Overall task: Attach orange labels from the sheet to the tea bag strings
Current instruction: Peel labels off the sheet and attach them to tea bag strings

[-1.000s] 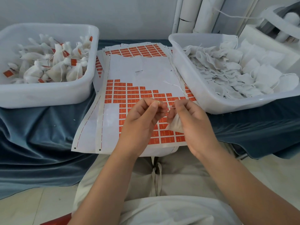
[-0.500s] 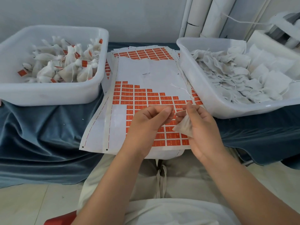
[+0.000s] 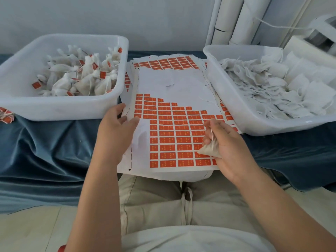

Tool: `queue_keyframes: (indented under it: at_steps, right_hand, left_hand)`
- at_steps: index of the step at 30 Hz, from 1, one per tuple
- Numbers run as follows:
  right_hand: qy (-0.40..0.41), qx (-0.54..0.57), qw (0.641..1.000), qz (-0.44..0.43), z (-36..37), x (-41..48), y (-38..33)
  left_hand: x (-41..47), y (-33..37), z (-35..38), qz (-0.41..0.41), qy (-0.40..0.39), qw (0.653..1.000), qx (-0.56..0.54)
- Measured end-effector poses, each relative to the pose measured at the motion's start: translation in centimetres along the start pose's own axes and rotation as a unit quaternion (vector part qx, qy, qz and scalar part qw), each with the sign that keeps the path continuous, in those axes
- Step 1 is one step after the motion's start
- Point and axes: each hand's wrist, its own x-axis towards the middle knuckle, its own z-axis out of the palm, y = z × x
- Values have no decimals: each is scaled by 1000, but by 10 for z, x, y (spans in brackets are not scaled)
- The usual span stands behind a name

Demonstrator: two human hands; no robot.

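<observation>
- Far left edge: a few loose orange tags [image 3: 6,115] lie on the blue cloth [image 3: 45,146], just beside the left tub.
- Left tub [image 3: 60,108], white plastic: holds a heap of tea bags with labels [image 3: 85,79], orange tabs showing among them.
- Left hand [image 3: 116,131]: fingers loosely spread and holding nothing. It lies over the left margin of the label sheet, with its fingertips near the tub's front wall. Cannot tell whether it presses down.
- Centre, between the tubs: the label sheet [image 3: 172,80] lies flat on further sheets. Its upper part is bare backing. The orange labels [image 3: 174,135] fill the lower part in rows with a stepped upper edge.
- Right hand [image 3: 229,148]: held over the sheet's lower right corner, fingers curled round one tea bag [image 3: 209,150], a corner of which pokes out to the left. The string [image 3: 211,133] runs up from the bag to the thumb and forefinger, which pinch it. No label seen on this string.
- Right tub [image 3: 241,115], white plastic: piled with flat plain tea bags [image 3: 272,84] and loose strings.
- Behind it: white tubes [image 3: 234,19] stand against the wall.
</observation>
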Motion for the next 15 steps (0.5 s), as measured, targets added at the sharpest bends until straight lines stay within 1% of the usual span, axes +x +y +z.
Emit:
queue_keyframes:
  at_steps: [3, 6, 7, 9, 10, 12, 15]
  right_hand:
    - [6, -19, 1000, 14, 3, 0, -5]
    - [-51, -83, 995, 18, 9, -9, -7]
    - [-76, -74, 994, 20, 12, -12, -7]
    - [-107, -48, 993, 30, 20, -16, -9]
    - [-110, -57, 992, 40, 25, -18, -9]
    - [-125, -56, 987, 84, 34, -21, -8]
    - [-157, 49, 967, 197, 44, -29, -7]
  left_hand:
    - [0, -3, -2, 1, -26, 999, -22]
    - [-4, -1, 1, 14, -86, 996, -23]
    - [-7, 1, 4, 30, -93, 995, -13]
    - [-14, 9, 10, 60, -68, 996, -1]
    - [-18, 14, 12, 68, -50, 996, -10]
    - [-23, 18, 15, 78, -36, 994, -62]
    - [-30, 23, 16, 86, -38, 987, -126]
